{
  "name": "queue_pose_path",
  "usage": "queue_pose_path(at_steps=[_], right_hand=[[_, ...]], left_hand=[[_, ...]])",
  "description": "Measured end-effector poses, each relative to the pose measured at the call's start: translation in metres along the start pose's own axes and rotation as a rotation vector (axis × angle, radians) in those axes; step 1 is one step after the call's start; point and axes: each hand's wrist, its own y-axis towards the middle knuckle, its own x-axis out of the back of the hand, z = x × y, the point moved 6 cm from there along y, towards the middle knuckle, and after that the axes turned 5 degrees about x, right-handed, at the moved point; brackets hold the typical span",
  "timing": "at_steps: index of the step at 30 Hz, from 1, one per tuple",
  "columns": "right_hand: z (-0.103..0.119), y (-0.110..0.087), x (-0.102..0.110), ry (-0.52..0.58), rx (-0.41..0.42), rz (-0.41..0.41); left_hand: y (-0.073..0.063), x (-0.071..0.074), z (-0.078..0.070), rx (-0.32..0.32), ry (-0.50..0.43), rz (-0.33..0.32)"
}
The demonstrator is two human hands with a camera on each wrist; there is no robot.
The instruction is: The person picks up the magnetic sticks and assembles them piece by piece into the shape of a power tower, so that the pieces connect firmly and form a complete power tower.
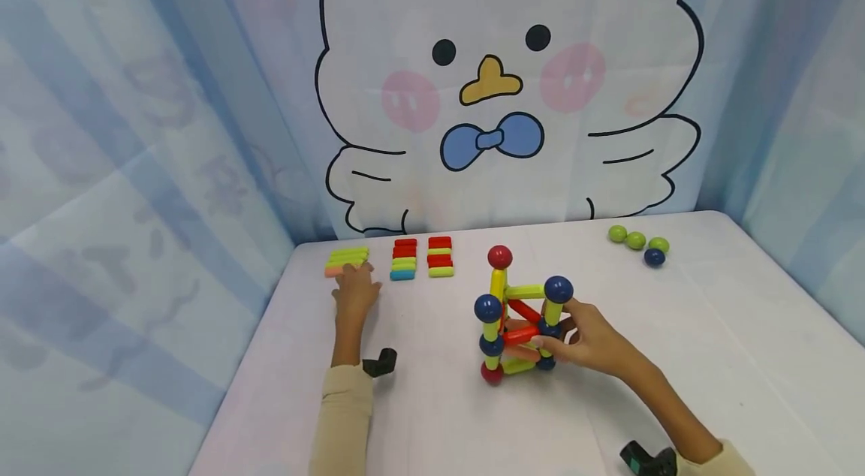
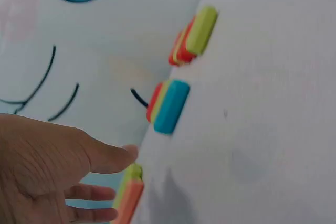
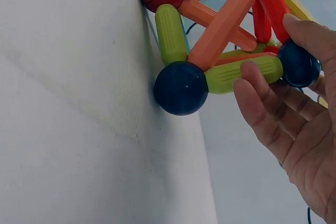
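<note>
My right hand [image 1: 598, 341] grips a standing frame of magnetic rods and balls [image 1: 523, 292] on its right side. In the right wrist view, its thumb and fingers are around a dark blue ball [image 3: 298, 64] and a lime rod [image 3: 228, 75]. A red ball [image 1: 500, 257] tops the frame's tallest corner, and orange rods [image 3: 223, 24] cross lower down. At the back left, my left hand [image 1: 356, 292] reaches over a row of lime rods [image 1: 348, 254] with an orange rod [image 2: 128, 203] at its near end. Its thumb is stretched out and its fingers lie close by that orange rod.
Two more rows of rods lie to the left hand's right: red, lime and blue rods [image 1: 404, 263], then red and lime rods [image 1: 440, 260]. Three green balls [image 1: 635, 239] and a dark blue ball [image 1: 654, 257] sit at the back right. A printed curtain [image 1: 500, 191] hangs behind the table.
</note>
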Motion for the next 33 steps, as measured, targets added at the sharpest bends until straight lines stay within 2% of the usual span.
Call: queue_pose_path(at_steps=[4,8,13,15,18,21,23,24,26,30,33], right_hand=[[0.003,0.000,-0.005,-0.002,0.030,-0.025],[0.006,-0.001,-0.009,-0.013,0.029,-0.054],[0.008,0.000,-0.013,-0.048,-0.022,-0.105],[0.009,0.002,-0.016,-0.064,-0.043,-0.126],[0.012,0.006,-0.020,-0.092,-0.059,-0.162],[0.015,0.013,-0.023,-0.152,-0.052,-0.210],[0.017,0.018,-0.025,-0.205,-0.049,-0.252],[0.018,0.019,-0.027,-0.232,-0.052,-0.272],[0.019,0.022,-0.029,-0.275,-0.053,-0.316],[0.023,0.027,-0.034,-0.304,-0.054,-0.374],[0.025,0.028,-0.037,-0.303,-0.046,-0.384]], left_hand=[[0.022,0.002,0.030,0.042,0.006,-0.087],[0.029,0.003,0.046,0.037,0.055,-0.112],[0.024,0.008,0.047,-0.044,0.134,-0.149],[0.019,0.009,0.045,-0.065,0.167,-0.132],[0.011,0.006,0.040,-0.078,0.227,-0.071],[0.001,0.001,0.029,-0.097,0.218,0.027],[-0.009,-0.003,0.019,-0.127,0.142,0.125],[-0.014,-0.005,0.013,-0.165,0.096,0.176],[-0.029,-0.008,-0.004,-0.263,-0.021,0.300],[-0.064,-0.007,-0.040,-0.535,-0.250,0.563],[-0.087,-0.003,-0.059,-0.649,-0.450,0.714]])
